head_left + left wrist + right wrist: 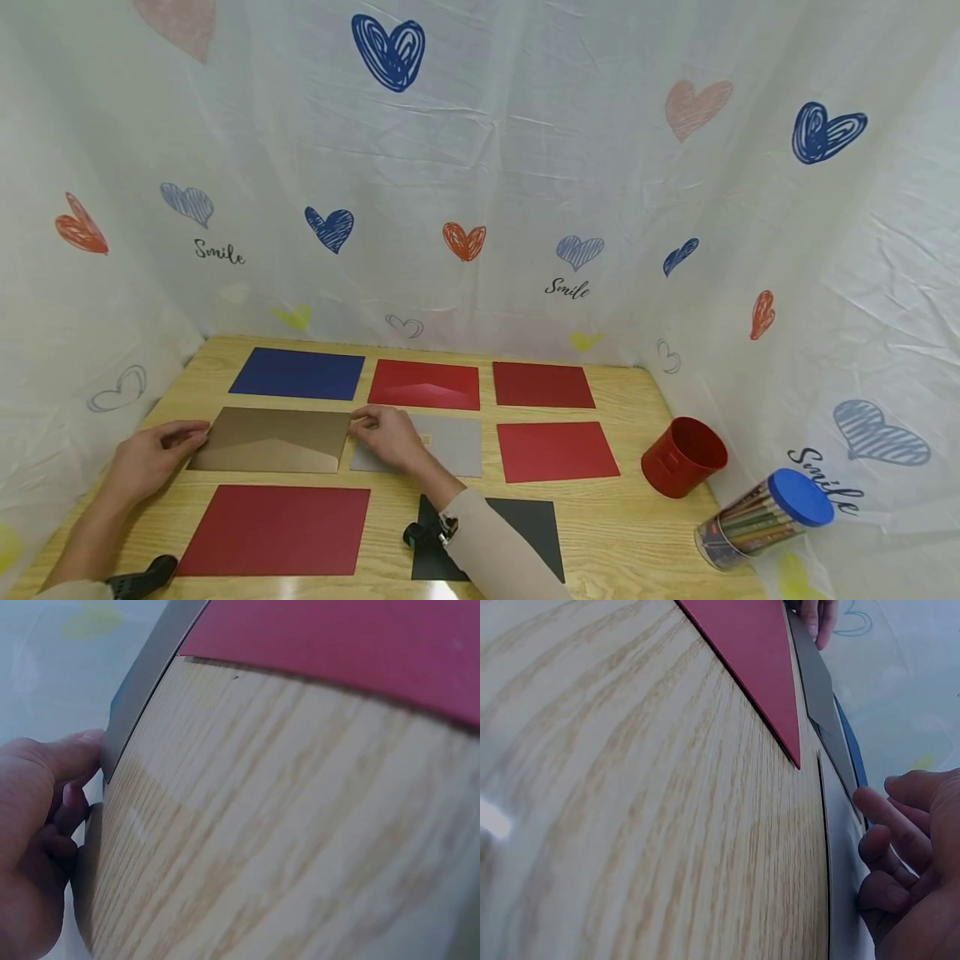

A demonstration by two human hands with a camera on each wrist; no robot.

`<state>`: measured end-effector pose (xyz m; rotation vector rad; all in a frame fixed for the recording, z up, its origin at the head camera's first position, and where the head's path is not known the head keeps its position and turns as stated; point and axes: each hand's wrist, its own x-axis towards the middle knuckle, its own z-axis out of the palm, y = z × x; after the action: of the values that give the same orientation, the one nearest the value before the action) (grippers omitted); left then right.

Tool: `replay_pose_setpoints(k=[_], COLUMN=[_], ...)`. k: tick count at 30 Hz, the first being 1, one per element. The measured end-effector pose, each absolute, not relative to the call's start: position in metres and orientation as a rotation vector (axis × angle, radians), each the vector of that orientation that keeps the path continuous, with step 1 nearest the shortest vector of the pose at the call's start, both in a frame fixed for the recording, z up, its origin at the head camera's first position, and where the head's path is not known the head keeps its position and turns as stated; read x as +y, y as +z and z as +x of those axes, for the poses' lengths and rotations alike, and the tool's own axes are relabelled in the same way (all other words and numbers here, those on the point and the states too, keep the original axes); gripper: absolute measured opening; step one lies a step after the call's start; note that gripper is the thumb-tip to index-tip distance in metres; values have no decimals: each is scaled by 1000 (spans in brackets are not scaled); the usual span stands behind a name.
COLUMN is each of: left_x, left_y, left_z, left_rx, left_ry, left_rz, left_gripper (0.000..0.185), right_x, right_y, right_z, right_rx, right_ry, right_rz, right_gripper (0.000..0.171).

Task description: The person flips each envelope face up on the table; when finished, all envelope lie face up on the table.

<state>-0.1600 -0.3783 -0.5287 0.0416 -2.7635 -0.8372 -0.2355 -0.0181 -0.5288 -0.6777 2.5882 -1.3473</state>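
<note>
On the left, the left hand [153, 454] lies on the pale grained wooden table [645, 533], its curled fingertips pinching the left edge of a flat, matte bronze-brown paper envelope [273, 440]. The envelope is a smooth rectangle with a shallow pointed flap showing, lying in the middle row, below a dark blue rectangular paper envelope [298, 373] and above a large red rectangular paper envelope [277, 530]. At its right edge the right hand [390, 437] rests palm down, fingers loosely bent, their tips touching the envelope's upper right corner; the hand lies over a grey rectangular paper envelope [457, 446]. Farther right stand a red ribbed cylindrical cup [682, 457] and a clear tube of pencils with a blue lid [765, 518].
</note>
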Motion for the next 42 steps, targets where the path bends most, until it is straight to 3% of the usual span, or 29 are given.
replay_pose_setpoints(k=[29, 42], left_x=[-372, -336], left_y=[-524, -501], left_z=[-160, -165], left_rx=[-2770, -2696], left_ry=[-856, -1004], left_rz=[83, -101], left_gripper=[36, 33], right_x=[-14, 18], right_y=[-525, -513], right_z=[-234, -226], right_rx=[2555, 2520], right_ry=[-1384, -1481], right_rz=[-693, -679], right_gripper=[26, 27])
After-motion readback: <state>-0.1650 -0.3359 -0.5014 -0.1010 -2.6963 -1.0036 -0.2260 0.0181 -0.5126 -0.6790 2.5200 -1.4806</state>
